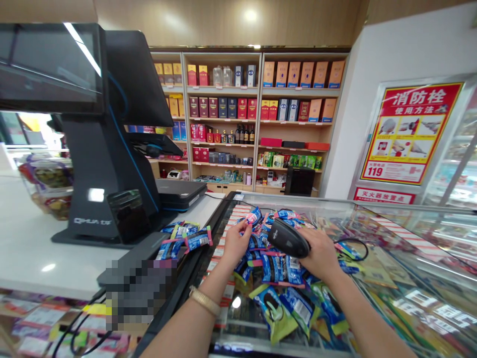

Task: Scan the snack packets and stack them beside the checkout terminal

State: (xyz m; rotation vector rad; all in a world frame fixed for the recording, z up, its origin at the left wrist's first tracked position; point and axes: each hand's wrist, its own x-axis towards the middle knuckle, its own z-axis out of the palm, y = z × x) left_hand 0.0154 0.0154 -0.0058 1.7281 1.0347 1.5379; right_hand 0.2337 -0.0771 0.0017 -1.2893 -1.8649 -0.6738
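My left hand pinches a small blue and pink snack packet by its lower end. Just to the right, my right hand is wrapped round a black handheld scanner, whose head is close to that packet. Under and around both hands, several blue snack packets lie piled on the glass counter. Nearer to me are larger blue and green packets. Another small group of packets rests at the left, beside the counter's dark edge.
A black point-of-sale terminal stands on the white counter at the left. The scanner's cable loops at the right. Glass counter extends rightward. Behind are shelves of boxes and bottles.
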